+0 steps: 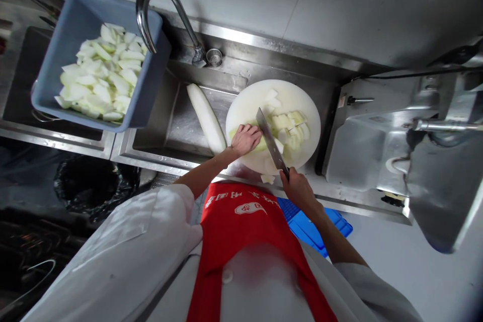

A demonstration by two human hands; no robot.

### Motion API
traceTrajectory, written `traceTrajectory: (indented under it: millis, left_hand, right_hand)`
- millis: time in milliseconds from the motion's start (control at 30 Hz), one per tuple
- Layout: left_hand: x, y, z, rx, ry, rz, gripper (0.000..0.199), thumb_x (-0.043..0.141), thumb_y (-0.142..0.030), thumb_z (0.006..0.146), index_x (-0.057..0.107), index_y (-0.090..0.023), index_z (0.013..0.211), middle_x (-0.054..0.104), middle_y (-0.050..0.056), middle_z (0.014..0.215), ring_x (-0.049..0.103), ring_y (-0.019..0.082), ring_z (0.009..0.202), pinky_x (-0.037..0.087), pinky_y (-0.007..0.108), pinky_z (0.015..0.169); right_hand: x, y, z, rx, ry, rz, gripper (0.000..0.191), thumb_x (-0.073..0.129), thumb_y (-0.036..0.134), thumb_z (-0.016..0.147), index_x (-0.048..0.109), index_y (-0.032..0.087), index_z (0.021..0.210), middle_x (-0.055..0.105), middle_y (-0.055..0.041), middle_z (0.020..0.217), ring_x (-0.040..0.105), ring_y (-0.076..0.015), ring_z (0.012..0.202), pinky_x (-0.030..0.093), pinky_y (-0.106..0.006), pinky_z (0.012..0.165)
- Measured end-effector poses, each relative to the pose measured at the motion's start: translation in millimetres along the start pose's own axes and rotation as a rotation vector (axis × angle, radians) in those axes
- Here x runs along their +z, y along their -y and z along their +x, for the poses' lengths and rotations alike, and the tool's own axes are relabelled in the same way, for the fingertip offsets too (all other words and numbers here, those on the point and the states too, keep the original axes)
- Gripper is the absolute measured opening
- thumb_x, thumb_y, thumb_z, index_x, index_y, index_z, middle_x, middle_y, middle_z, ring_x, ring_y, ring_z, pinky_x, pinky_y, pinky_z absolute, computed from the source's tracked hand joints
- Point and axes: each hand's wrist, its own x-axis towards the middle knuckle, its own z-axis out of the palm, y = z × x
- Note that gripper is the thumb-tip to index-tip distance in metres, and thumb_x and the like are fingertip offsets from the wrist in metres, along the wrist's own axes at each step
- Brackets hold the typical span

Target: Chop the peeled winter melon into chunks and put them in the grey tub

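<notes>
1. At nine o'clock on the white board point(241, 100), the left hand point(245, 140) presses down pale vegetable point(261, 146).
2. At five o'clock, the right hand point(298, 188) grips a knife point(270, 142).
3. If the vegetable rolls, the blade point(265, 128) (very near the fingertips point(258, 135)) could cut them.

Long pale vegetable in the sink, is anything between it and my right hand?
Yes. Your left hand and its wrist are between your right hand and the long pale vegetable, near its lower end. Part of the round cutting board lies between too.
</notes>
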Motion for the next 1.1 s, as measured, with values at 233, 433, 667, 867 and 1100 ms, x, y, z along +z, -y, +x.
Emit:
traceTrajectory:
  millis: [233,433,667,867,1100]
  left_hand:
    - [2.4,4,0,0.026,-0.031,-0.034,0.034,0.037,-0.032,0.107,0.067,-0.022,0.117,0.066,0.009,0.11,0.053,0.026,0.101,0.036,0.044,0.087]
    - [3.8,5,-1,0.008,-0.075,-0.064,0.032,0.039,-0.031,0.106,0.07,-0.019,0.104,0.066,0.01,0.105,0.053,0.025,0.098,0.037,0.043,0.087]
    - [8.2,6,0,0.028,-0.103,-0.019,0.032,0.039,-0.029,0.106,0.069,-0.02,0.1,0.065,0.009,0.099,0.052,0.025,0.095,0.036,0.042,0.083]
    - [6.8,5,-1,0.036,-0.101,-0.017,0.032,0.038,-0.028,0.106,0.069,-0.019,0.103,0.064,0.008,0.099,0.052,0.025,0.095,0.036,0.042,0.084]
    - [5.2,6,-1,0.045,-0.074,-0.052,0.031,0.039,-0.027,0.105,0.069,-0.02,0.106,0.065,0.009,0.103,0.053,0.025,0.097,0.037,0.042,0.085]
  right_hand:
    - [18,24,61,-0.023,-0.051,0.033,0.031,0.04,0.036,0.108,0.059,0.011,0.108,0.072,-0.0157,0.098,0.068,-0.0268,0.094,0.038,-0.029,0.072]
    - [18,34,87,-0.057,-0.118,0.048,0.034,0.039,0.036,0.109,0.06,0.009,0.112,0.072,-0.018,0.106,0.068,-0.0272,0.1,0.041,-0.029,0.079]
    - [0,19,36,-0.018,-0.097,0.017,0.032,0.039,0.039,0.109,0.059,0.014,0.112,0.074,-0.0128,0.093,0.07,-0.0263,0.09,0.038,-0.029,0.071]
    - [7,4,0,0.003,-0.019,0.003,0.028,0.041,0.038,0.109,0.058,0.016,0.106,0.073,-0.0111,0.087,0.069,-0.0235,0.083,0.034,-0.028,0.066]
    - [8,12,25,0.003,0.006,0.015,0.03,0.041,0.037,0.108,0.059,0.013,0.107,0.073,-0.0139,0.09,0.069,-0.0251,0.086,0.036,-0.028,0.068]
